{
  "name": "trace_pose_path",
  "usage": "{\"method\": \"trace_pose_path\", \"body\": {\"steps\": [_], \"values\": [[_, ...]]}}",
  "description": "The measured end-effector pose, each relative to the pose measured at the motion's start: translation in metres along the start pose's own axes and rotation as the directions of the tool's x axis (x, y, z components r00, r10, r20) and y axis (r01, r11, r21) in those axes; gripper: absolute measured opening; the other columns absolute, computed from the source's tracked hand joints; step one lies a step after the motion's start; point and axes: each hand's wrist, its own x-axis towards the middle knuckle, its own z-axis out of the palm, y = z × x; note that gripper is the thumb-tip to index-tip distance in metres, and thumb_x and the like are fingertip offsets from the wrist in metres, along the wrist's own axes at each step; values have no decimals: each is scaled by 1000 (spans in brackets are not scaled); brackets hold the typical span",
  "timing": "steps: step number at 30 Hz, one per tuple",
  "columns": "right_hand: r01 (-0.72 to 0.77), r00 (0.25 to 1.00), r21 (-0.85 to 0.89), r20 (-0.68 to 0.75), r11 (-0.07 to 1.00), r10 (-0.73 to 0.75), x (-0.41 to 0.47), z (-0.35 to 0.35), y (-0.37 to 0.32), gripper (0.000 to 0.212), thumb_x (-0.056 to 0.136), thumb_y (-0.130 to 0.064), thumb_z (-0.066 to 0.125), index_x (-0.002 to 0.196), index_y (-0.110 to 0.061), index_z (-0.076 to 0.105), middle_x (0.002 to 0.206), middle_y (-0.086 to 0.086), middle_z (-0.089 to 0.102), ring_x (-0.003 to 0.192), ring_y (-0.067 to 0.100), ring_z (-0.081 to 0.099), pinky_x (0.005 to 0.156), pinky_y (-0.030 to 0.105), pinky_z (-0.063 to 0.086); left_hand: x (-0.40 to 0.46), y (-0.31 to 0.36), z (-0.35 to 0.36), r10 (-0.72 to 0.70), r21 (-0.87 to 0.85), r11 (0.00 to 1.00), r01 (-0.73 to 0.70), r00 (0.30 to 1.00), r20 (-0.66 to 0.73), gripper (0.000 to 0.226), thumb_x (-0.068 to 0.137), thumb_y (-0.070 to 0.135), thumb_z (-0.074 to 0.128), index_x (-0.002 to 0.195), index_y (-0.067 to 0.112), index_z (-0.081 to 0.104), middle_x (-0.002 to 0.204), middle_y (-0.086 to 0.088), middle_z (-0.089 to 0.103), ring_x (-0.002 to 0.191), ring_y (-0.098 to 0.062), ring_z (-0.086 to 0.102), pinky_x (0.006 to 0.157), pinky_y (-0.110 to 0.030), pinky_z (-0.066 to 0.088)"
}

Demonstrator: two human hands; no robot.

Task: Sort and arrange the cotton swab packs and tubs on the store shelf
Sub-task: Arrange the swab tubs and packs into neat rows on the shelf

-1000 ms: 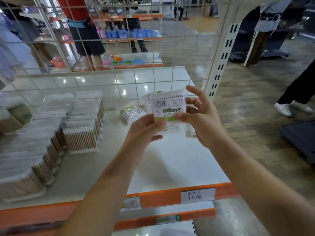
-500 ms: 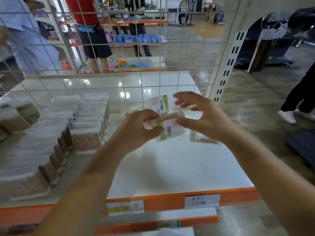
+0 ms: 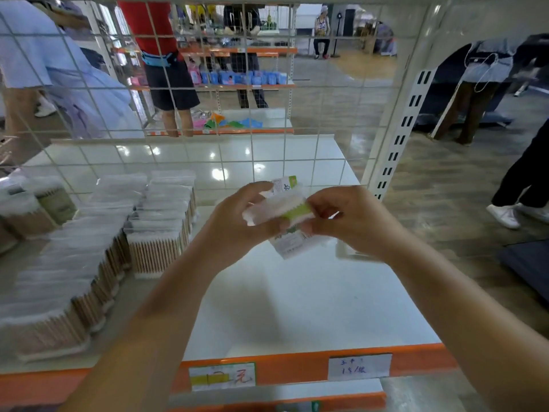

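while two hands are raised above the middle of the shelf [image 3: 312, 307], one small cotton swab pack [image 3: 282, 208] is held between them, clear of the surface. the left hand [image 3: 237, 224] is curled round the pack's left end, and the right hand [image 3: 347, 218] pinches its right end with bent fingers. the pack is seen as a soft, clear plastic sleeve with white tips, a green band and a printed paper label; finer print is blurred.

two rows of flat swab packs [image 3: 98, 248] are stood on edge along the shelf's left side, running from the front edge toward the back; an exact count cannot be made because of blur. pale wooden sticks and white cotton ends are shown through glossy film. two round tubs [image 3: 35, 209] are placed by the back left corner, though their outlines are soft.

the shelf is a smooth white glossy board, edged at the front by an orange strip carrying two paper price tags [image 3: 359, 367]. a white wire grid [image 3: 267, 120] is set along the back edge, and one slotted metal upright [image 3: 401, 129] is fixed at the back right corner.
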Motion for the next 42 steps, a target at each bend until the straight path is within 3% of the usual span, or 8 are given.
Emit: {"method": "trace_pose_path", "body": {"steps": [3,7,16,19,21,24,31,42], "values": [[-98,989,487,-49,868,140,0,0,2,18,75,3,69,92,-1,66,87,13,70,73,17,65,69,28,54,-4,-4,6,-96,-299,951,79,995,-42,65,52,40,82,110,30,55,98,0,67,87,-14,64,80,-36,53],[-96,982,690,-52,718,181,0,8,7,31,65,-8,70,95,0,66,89,12,72,78,20,69,66,26,55,-12,-2,14,-152,-530,840,121,988,-15,33,63,23,70,95,18,65,89,1,72,83,-12,66,74,-30,54],[-109,983,723,-22,682,181,-5,17,11,42,64,-12,69,104,1,64,100,17,70,86,24,68,74,30,57,-20,-5,15,-147,-622,771,134,989,31,24,67,14,73,90,12,68,90,-5,73,83,-14,67,73,-27,55],[-20,946,364,-293,931,135,-6,24,14,34,75,-9,73,107,-15,60,97,4,64,75,11,60,62,19,49,-23,-3,21,-189,-612,779,137,982,-22,21,66,12,74,85,13,66,83,-1,73,77,-13,66,75,-31,52],[25,882,-79,-468,997,-60,-8,30,16,31,80,-13,71,109,-19,59,92,-5,56,72,5,53,63,19,46,-23,-4,28,-211,-557,823,117,972,-108,16,69,11,75,79,17,65,78,2,72,73,-12,64,71,-31,51],[78,881,-281,-430,956,-198,-10,41,12,14,83,-14,65,97,-12,67,88,0,63,72,14,57,67,36,51,-26,-3,39,-116,-290,956,37,959,-260,16,70,23,77,75,24,62,72,6,69,66,-9,64,63,-27,50],[-35,945,86,-323,996,61,-17,41,-8,24,78,-43,63,81,-19,64,75,-6,68,65,6,64,67,33,54,-37,0,56,350,407,887,-221,895,-278,27,76,28,69,91,11,55,84,3,61,74,-13,59,63,-8,34],[-22,970,278,-228,960,89,-18,37,2,6,82,-12,65,88,-12,67,81,2,71,75,17,68,73,45,56,-49,-6,33,349,433,858,-276,932,-98,27,78,40,60,92,17,62,97,8,61,88,-12,57,72,-7,33]]}}
